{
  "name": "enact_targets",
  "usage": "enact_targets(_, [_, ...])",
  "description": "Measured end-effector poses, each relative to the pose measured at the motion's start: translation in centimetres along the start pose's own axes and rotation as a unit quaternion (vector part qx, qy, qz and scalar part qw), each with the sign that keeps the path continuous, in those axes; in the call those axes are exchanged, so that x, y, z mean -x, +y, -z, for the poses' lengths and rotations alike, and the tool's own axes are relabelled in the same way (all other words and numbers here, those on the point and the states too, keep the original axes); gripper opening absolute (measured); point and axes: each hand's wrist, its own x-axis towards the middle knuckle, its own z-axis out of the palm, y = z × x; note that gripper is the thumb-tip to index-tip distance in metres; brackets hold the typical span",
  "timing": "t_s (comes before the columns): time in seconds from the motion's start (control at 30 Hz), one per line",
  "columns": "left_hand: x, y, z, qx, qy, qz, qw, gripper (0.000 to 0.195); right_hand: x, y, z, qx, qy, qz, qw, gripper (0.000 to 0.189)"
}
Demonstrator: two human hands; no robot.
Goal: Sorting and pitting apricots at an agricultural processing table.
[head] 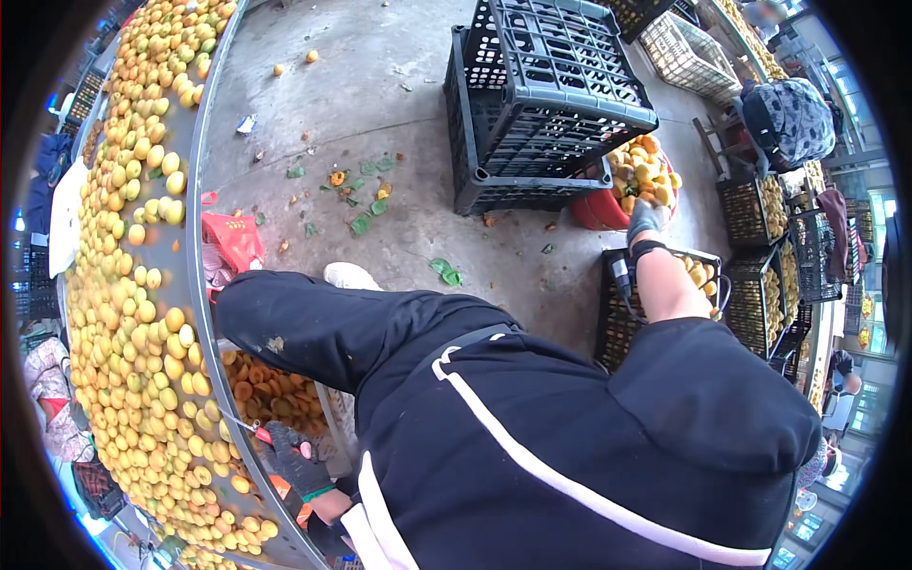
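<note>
My left hand (296, 456), in a dark grey glove with a green cuff edge, holds a red-handled knife (263, 433) at the metal edge of the sorting table; its thin blade points towards the fruit. My right hand (645, 216), in a grey glove, reaches to the rim of a red tub (602, 211) heaped with yellow-orange fruit like apricots (641, 167). Its fingertips are against the fruit; whether they grip one is hidden. Many whole fruits (142, 342) lie on the table. Below its edge, beside my leg, are halved orange fruits (274, 395).
Stacked black plastic crates (556, 107) stand on the concrete floor beside the tub. Under my right forearm is a black crate (616, 320) with fruit. Fruit-filled crates (744, 285) and a seated person (791, 121) are at the right. A red bag (231, 239) hangs near my knee.
</note>
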Motion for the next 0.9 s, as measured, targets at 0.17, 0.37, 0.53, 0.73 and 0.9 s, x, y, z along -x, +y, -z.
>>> enact_targets(0.17, [0.3,1.2,-0.5,-0.002,0.053,0.005,0.999,0.037,-1.8,-6.7,1.5,0.184,0.031,0.020,0.982,0.054])
enact_targets(0.37, [3.3,3.5,-3.4,-0.011,0.073,-0.017,0.997,0.044,-6.3,-8.3,1.0,0.374,-0.023,0.144,0.916,0.055])
enact_targets(0.53, [5.6,4.9,-6.4,-0.072,0.081,-0.021,0.994,0.047,-9.4,-4.0,-1.1,0.482,-0.149,0.084,0.859,0.067])
enact_targets(0.73, [0.8,0.7,-0.3,-0.081,-0.034,-0.062,0.994,0.044,-10.2,-6.2,1.2,0.267,-0.165,0.067,0.947,0.048])
enact_targets(0.9, [0.2,-1.2,2.2,0.004,0.006,-0.024,1.000,0.038,-1.1,-7.4,-4.6,0.267,0.005,0.298,0.916,0.041])
